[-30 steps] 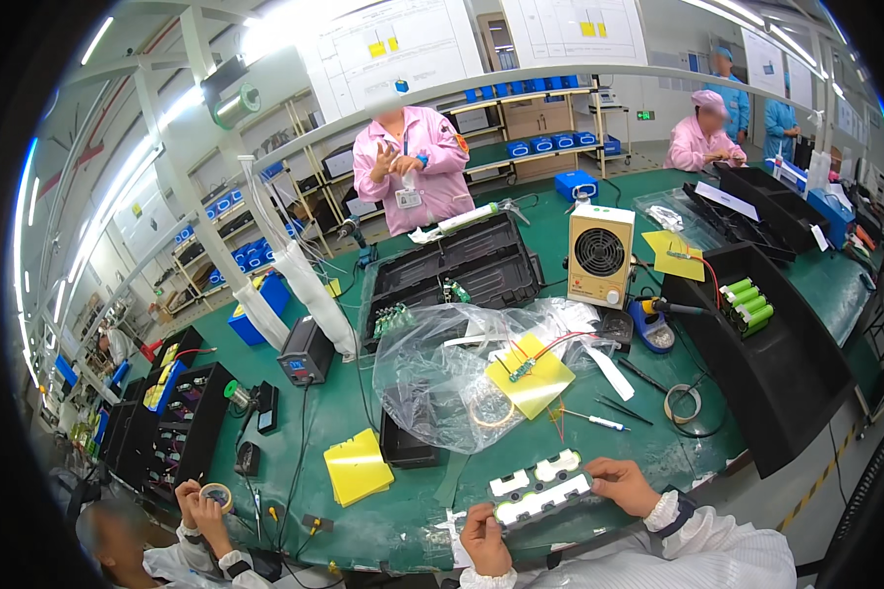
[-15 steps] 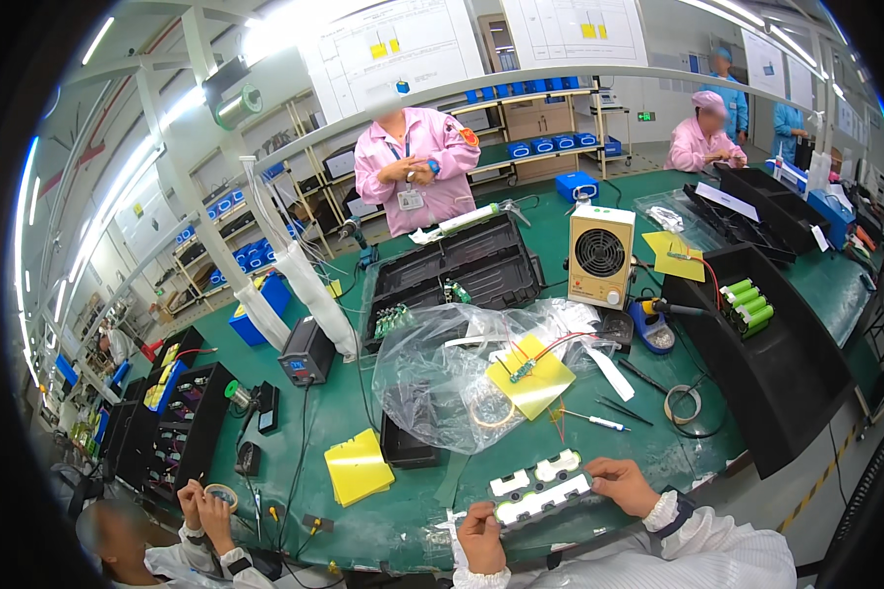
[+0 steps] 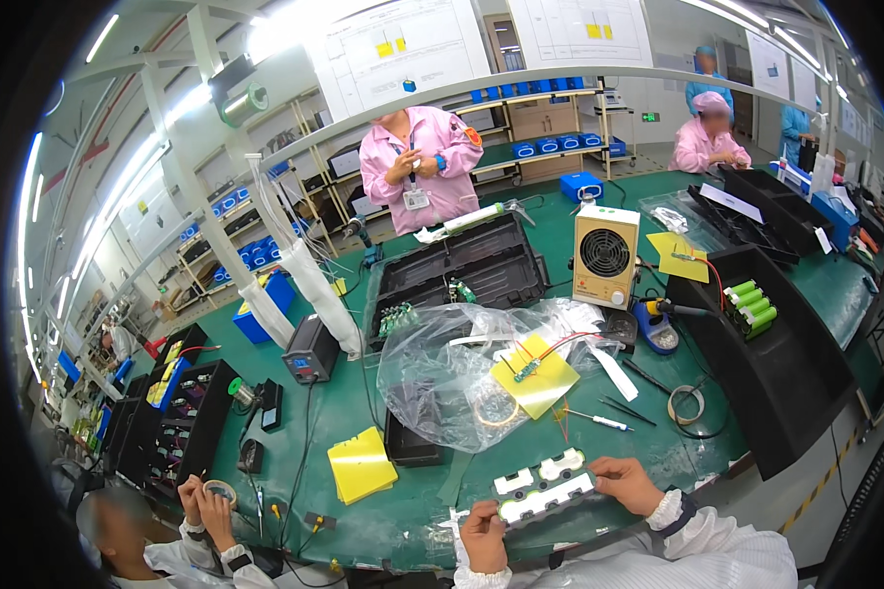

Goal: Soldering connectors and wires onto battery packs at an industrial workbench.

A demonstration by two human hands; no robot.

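Observation:
Near the table's front edge I hold a battery pack (image 3: 546, 501) with white pads along its top and black holder parts between them. My left hand (image 3: 483, 538) pinches its near left end, fingers curled. At the right end, my right hand (image 3: 630, 485) grips the pack with thumb and fingers. The pack lies slightly tilted, its right end farther from me. Just beyond it are a white-handled tool (image 3: 599, 422) and a clear plastic bag (image 3: 432, 383). A yellow sheet (image 3: 540, 388) with a small wired circuit board rests on the bag.
Yellow sheets (image 3: 361, 469) lie to the left. A soldering iron in its blue stand (image 3: 658, 332), a tape roll (image 3: 686, 403), a beige fan unit (image 3: 604, 257) and a black tray with green cells (image 3: 786, 363) stand right. A co-worker's hands (image 3: 206, 510) are at lower left.
The view has shifted slightly. The pack and both my hands keep nearly the same position and hold. Across the table, a person in pink has raised their hands a little.

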